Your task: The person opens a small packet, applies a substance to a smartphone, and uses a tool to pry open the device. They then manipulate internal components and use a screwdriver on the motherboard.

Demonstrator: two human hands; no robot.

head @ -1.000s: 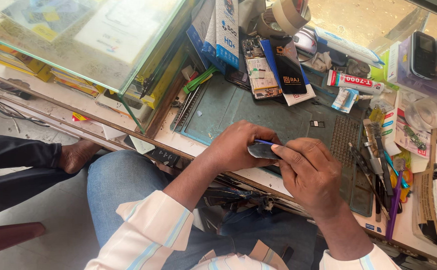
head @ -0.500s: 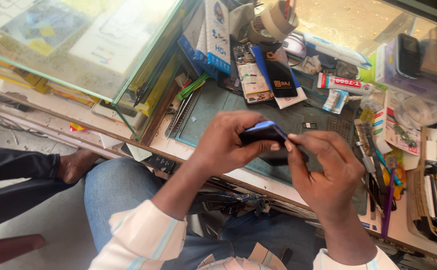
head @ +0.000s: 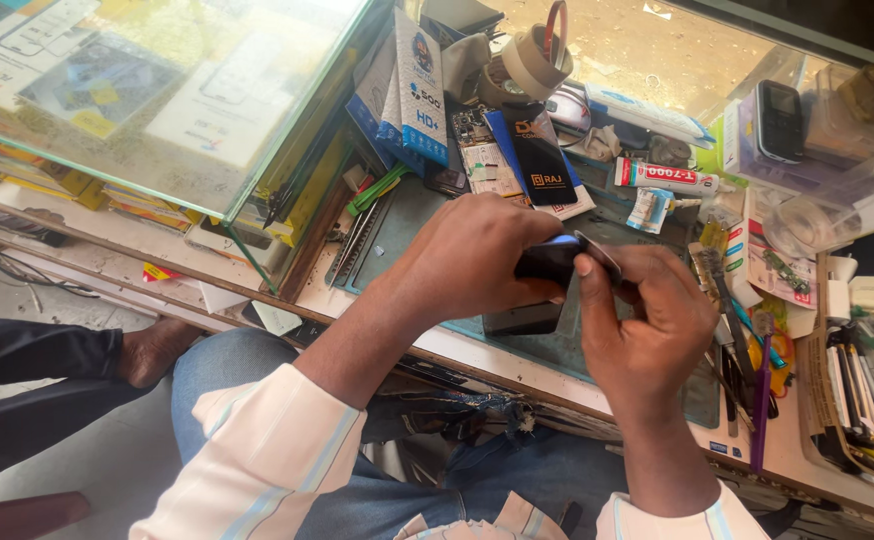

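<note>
At the far left a glass display case [head: 157,110] stands over flat printed packets, and below its edge another person's dark sleeve and hand [head: 152,350] rest near the floor, well apart from the work. Just right of the case, tweezers and thin tools [head: 362,215] lie along the edge of the grey-green work mat [head: 427,215], with blue boxes [head: 412,85] and rolls of tape [head: 527,60] behind them. Over the mat, the left hand [head: 472,260] is closed round a dark phone [head: 549,262], whose blue edge shows at the top; compared with a second ago, both hands have risen off the mat and the phone is now tipped on edge rather than lying low and flat. The right hand [head: 647,330] is curled close against it, thumb and forefinger pinched on a thin, pale, curved sheet [head: 602,258] at the phone's upper corner; half a second ago those fingers sat at the phone's end with no sheet showing clear. That suggests, as a judgement, that the sheet is being peeled away or laid on, though which cannot be told. Under the hands a dark flat block [head: 522,320] lies on the mat. To the right sit a glue tube [head: 667,178], a purple tool [head: 760,420] and a small keypad phone [head: 779,120].
</note>
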